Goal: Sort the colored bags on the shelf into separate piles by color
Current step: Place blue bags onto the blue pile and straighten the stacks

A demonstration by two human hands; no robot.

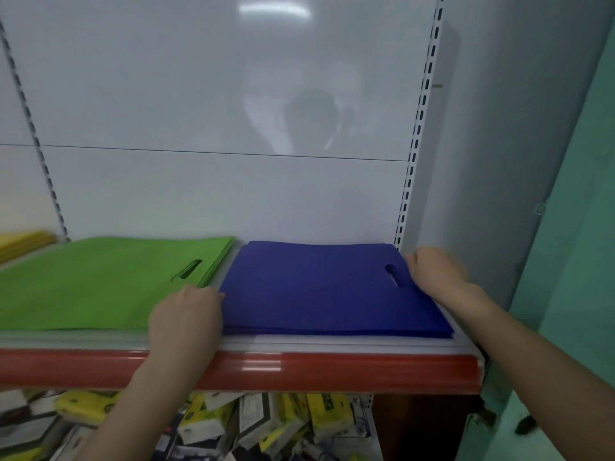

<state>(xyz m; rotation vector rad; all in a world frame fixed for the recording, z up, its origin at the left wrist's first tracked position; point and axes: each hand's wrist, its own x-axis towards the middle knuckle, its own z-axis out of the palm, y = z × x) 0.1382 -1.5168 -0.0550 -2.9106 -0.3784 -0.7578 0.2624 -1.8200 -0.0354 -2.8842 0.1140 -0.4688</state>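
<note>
So the blue pile is sitting on the shelf, and both hands are bracketing it. The left hand lies palm down, pressed against the pile's left edge. The right hand is up against its right edge, just past the handle cutout, but it's too blurry to tell if those fingers are pinching the bags or only pushing. Looks to me like squaring-up, with the sort pretty much done: the green pile is just left of the blue one with a thin gap, and a yellow pile is further left, mostly out of view. The blue pile's front edge sits close to the shelf lip, so a squeeze from both sides could buckle the floppy bags and slide the top few off the front into the packets underneath. The left hand is also touching or nearly on the green pile's corner, so any sideways nudge could drag green bags against the blue ones.
</note>
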